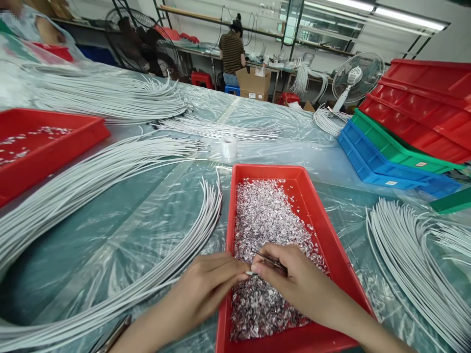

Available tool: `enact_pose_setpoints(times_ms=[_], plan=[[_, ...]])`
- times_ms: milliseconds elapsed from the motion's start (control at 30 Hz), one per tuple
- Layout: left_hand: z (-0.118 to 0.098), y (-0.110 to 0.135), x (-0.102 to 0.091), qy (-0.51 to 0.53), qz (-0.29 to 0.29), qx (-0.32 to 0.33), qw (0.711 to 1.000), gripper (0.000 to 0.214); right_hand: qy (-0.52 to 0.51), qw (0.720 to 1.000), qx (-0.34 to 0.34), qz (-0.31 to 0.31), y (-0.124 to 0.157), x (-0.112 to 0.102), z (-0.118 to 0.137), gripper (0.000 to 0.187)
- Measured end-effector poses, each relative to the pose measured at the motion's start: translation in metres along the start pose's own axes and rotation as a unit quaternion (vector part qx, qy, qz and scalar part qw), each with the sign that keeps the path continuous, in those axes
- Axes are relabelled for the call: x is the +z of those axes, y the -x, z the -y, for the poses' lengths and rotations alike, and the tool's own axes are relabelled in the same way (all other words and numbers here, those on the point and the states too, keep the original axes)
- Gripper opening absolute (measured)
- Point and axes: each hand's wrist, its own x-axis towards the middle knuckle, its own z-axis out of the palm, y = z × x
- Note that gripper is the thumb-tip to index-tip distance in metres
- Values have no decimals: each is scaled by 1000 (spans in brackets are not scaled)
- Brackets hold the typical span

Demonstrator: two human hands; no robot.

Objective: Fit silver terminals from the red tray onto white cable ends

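A red tray (340, 245) full of small shiny foil-like scraps (265, 211) lies in front of me. My left hand (209, 277) reaches over its left rim, fingers pinched on a white cable (250, 273) whose end points right. My right hand (294, 279) is above the scraps, closed around a slim dark metal tool (271, 260), probably tweezers, mostly hidden by the fingers. The fingertips of both hands nearly meet at the cable end. Left of the tray, a bundle of white cables (206, 220) curves across the plastic-covered table.
More white cable bundles lie at left (91, 171), at the back (228, 128) and at right (412, 255). A roll of clear tape (229, 147) stands behind the tray. Stacked bins (415, 108) rise at back right; another red tray (55, 157) is at left. Two people are farther off.
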Motion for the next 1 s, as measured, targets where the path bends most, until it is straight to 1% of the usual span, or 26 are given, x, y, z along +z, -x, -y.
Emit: enact_pose_setpoints(times_ms=[200, 233, 300, 367, 433, 467, 533, 600, 733, 867, 1000], plan=[[0, -2, 1, 30, -20, -23, 999, 16, -77, 996, 17, -43, 1, 8, 2, 20], [-1, -3, 1, 43, -34, -35, 998, 16, -92, 994, 12, -52, 1, 9, 4, 19], [-4, -5, 1, 83, -60, -84, 991, 16, -108, 991, -7, -81, 2, 9, 5, 17], [-7, -7, 1, 139, -71, -152, 976, 21, -94, 988, -31, -118, 2, 9, 5, 15], [-9, -9, 2, 216, -65, -217, 950, 26, -59, 984, -51, -158, 2, 10, 4, 12], [-9, -9, 2, 252, -60, -239, 936, 28, -38, 982, -61, -177, 3, 12, 3, 11], [-11, -10, 4, 301, -55, -264, 915, 31, 3, 974, -82, -213, 3, 16, 0, 9], [-13, -10, 5, 323, -49, -271, 906, 33, 30, 966, -103, -236, 3, 21, -3, 8], [-15, -10, 4, 369, -41, -280, 885, 36, 46, 962, -120, -239, 3, 27, -7, 9], [-15, -9, 1, 403, -31, -285, 869, 36, 61, 963, -110, -237, 1, 26, -6, 8], [-16, -10, 0, 423, -20, -287, 859, 37, 51, 970, -98, -216, 0, 25, -4, 10]])
